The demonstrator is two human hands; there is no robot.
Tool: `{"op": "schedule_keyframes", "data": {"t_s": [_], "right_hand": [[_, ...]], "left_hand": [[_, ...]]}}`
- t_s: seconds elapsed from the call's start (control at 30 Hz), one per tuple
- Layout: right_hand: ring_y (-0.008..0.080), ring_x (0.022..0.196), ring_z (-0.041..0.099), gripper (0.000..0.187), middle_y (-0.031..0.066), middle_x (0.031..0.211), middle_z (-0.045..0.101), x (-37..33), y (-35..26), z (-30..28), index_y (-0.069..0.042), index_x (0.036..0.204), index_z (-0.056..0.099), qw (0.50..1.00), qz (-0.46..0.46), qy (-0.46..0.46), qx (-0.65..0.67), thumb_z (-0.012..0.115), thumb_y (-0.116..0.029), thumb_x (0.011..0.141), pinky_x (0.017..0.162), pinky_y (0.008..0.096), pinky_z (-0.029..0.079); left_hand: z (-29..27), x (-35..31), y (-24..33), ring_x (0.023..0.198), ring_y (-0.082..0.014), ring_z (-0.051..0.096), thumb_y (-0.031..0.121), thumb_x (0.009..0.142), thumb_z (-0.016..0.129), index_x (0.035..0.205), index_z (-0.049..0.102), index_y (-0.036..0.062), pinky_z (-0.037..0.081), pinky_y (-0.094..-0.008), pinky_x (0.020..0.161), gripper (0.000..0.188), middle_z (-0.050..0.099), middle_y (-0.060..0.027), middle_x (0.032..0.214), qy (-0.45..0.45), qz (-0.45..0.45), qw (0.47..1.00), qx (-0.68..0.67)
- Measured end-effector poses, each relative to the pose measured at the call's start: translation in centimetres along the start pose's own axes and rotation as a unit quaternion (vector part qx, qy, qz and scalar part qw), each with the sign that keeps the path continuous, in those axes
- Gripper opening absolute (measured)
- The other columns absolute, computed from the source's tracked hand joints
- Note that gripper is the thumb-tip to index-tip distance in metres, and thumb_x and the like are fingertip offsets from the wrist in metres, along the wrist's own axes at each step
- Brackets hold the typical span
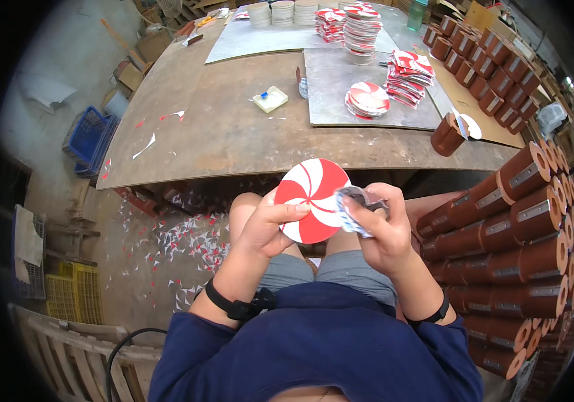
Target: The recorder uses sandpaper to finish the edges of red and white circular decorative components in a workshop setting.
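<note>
My left hand (265, 226) grips a round disc (315, 187) with a red and white swirl, thumb on its face. The disc is raised above my lap. At its right edge, my right hand (389, 234) is closed on a dark tool with a blue-and-white wrapping (349, 218); its kind is partly hidden by my fingers. Beyond my hands on the table, a short stack of swirl discs (367, 99) lies on a grey board (327, 110). Beside it stands a pile of swirl sheets (410, 77), with a taller disc stack (361, 37) behind.
A wooden table (200, 127) spans the front, with a small pale dish (271, 99) on it. Brown cylinders (535, 214) are piled at my right, and more (491, 60) stand on the table. Red and white scraps (186, 241) litter the floor. Blue crates (89, 137) stand left.
</note>
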State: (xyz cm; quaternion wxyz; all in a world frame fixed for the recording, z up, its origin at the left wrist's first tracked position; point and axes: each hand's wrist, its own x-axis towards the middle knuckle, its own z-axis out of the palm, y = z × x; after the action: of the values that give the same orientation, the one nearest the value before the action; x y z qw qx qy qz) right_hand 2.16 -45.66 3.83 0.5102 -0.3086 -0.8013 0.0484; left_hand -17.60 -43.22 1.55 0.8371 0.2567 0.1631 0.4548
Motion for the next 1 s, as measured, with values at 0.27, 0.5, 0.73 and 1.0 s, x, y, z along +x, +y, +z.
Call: {"op": "schedule_keyframes", "data": {"t_s": [0.27,0.5,0.73,1.0], "right_hand": [[0.0259,0.078,0.053,0.041,0.0138,0.097,0.048,-1.9,0.9,0.8,-0.004,0.096,0.064,0.995,0.077,0.064,0.020,0.055,0.012,0.060,0.064,0.0289,0.046],[0.0295,0.084,0.054,0.039,0.0160,0.099,0.048,-2.9,2.7,0.6,-0.005,0.104,0.060,0.986,0.163,-0.012,0.021,0.054,0.012,0.069,0.073,0.0319,0.045],[0.0183,0.089,0.051,0.028,0.0111,0.100,0.047,-1.6,0.9,0.1,0.001,0.106,0.055,0.930,0.268,0.088,0.235,0.055,0.006,0.078,0.074,0.0258,0.042],[0.0071,0.082,0.055,0.031,0.0025,0.090,0.060,0.7,-1.5,1.2,0.001,0.103,0.055,0.802,0.406,0.082,0.430,0.065,0.000,0.074,0.070,0.0210,0.044]], "left_hand": [[-0.4,0.1,0.9,0.101,-0.0253,0.055,-0.006,0.071,0.057,0.119,0.040,-0.0081,0.046,-0.0358,0.088,0.051,0.054,-0.0179,0.111,0.022,-0.004,0.999,0.037],[-0.6,-0.2,1.2,0.103,-0.0267,0.055,-0.003,0.073,0.054,0.121,0.037,-0.0084,0.044,-0.0359,0.090,0.052,0.052,-0.0189,0.113,-0.038,-0.001,0.999,-0.022],[-1.0,-0.1,1.0,0.104,-0.0283,0.054,-0.002,0.072,0.054,0.123,0.034,-0.0085,0.044,-0.0367,0.090,0.055,0.052,-0.0203,0.114,-0.075,-0.020,0.995,-0.054],[-0.4,0.0,0.5,0.106,-0.0255,0.053,-0.001,0.075,0.055,0.123,0.036,-0.0066,0.044,-0.0362,0.089,0.052,0.051,-0.0173,0.116,0.031,0.000,0.999,0.031]]}}
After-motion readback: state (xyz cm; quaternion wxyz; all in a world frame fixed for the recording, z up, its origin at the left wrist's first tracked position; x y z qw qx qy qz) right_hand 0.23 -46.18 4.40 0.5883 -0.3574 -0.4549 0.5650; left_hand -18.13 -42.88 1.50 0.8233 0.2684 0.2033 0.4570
